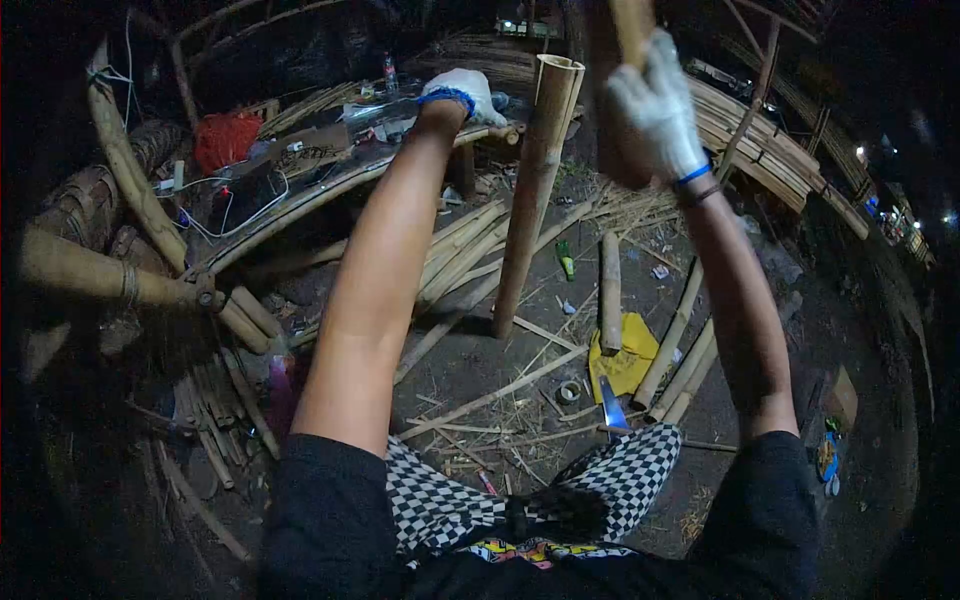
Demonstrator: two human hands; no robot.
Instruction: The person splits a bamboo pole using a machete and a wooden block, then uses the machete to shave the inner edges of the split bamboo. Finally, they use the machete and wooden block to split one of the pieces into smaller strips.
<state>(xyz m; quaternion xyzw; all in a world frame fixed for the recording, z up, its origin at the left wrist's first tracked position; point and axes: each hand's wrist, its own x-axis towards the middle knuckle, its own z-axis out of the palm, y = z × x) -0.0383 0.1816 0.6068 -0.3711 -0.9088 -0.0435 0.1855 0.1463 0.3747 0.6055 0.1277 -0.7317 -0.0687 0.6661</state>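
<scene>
A thick bamboo pole stands upright, slightly tilted, its lower end on the ground and its cut, hollow top facing up. Just left of that top is my left hand, in a white glove, over the edge of the bench; its fingers are mostly hidden. My right hand, also gloved, is raised to the right of the pole. It grips a light brown wooden piece that runs out of the top of the view. A blurred dark brown shape beside this hand cannot be made out.
A bamboo-edged bench at left bears a red plastic bag and a bottle. Bamboo strips are stacked at right. On the ground lie a yellow sheet, a saw blade, a tape roll and scattered bamboo.
</scene>
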